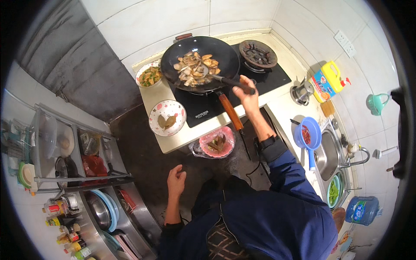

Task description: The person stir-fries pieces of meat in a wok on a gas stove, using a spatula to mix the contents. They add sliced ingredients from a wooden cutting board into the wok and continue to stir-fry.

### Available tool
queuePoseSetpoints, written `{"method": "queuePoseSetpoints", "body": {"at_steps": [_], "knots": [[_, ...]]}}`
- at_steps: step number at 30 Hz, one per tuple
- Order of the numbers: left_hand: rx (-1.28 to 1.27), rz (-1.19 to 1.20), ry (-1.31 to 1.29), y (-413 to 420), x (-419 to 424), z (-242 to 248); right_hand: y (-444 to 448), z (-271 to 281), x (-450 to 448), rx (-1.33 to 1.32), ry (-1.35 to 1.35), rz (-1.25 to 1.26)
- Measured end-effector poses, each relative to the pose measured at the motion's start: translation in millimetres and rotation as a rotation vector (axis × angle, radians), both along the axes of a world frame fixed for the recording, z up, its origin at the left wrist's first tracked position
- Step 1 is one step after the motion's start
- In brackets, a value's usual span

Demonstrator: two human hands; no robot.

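A black wok (224, 52) with a wooden handle stands on the left burner of a black glass hob. Sliced, browned meat (190, 71) lies in it. My right hand (247, 96) holds the dark handle of a metal spatula (224, 79), whose blade rests among the slices. Empty, with fingers loosely curled, my left hand (176, 182) hangs over the floor in front of the counter. Left of the wok is a bowl of cooked food with green pieces (150, 76). Nearer me, a patterned white bowl (159, 128) contains dried leaves.
A bare second burner (258, 53) is at the back right. Below the counter edge sits a pink, bag-lined bin (208, 152). On the right are a yellow detergent jug (326, 81), a blue ladle (317, 130) with red pieces and a steel sink (325, 156). Shelves (87, 178) stand left.
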State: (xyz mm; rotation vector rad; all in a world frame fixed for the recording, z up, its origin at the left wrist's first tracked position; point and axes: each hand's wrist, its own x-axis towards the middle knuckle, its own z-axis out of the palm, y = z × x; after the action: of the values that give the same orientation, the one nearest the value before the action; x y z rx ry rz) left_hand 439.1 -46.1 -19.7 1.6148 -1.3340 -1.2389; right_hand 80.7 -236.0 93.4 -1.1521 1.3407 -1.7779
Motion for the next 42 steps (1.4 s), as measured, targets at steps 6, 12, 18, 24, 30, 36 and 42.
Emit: {"method": "queuePoseSetpoints", "body": {"at_steps": [6, 12, 18, 24, 30, 36, 42], "knots": [[0.159, 0.111, 0.071, -6.3, 14.0, -29.6, -57.0, 149.9, -27.2, 0.062, 0.139, 0.173], [0.011, 0.104, 0.101, -34.1, 5.6, -26.2, -69.6, 207.5, -42.5, 0.302, 0.277, 0.137], [0.039, 0.155, 0.068, -45.3, 5.7, -34.9, -86.3, 95.6, 5.9, 0.137, -0.198, -0.076], [0.068, 0.16, 0.102, -45.5, 9.5, -40.8, -105.3, 80.6, -24.3, 0.001, -0.477, -0.19], [0.124, 0.108, 0.117, -45.8, -0.9, -51.5, -51.8, 153.8, -60.7, 0.05, -0.186, -0.179], [0.078, 0.034, 0.11, -56.9, -20.7, -57.9, -34.9, 170.9, -51.4, 0.191, 0.174, -0.039], [0.15, 0.109, 0.102, -48.6, -20.2, -44.3, -65.1, 69.9, -17.2, 0.005, -0.13, -0.114]]}}
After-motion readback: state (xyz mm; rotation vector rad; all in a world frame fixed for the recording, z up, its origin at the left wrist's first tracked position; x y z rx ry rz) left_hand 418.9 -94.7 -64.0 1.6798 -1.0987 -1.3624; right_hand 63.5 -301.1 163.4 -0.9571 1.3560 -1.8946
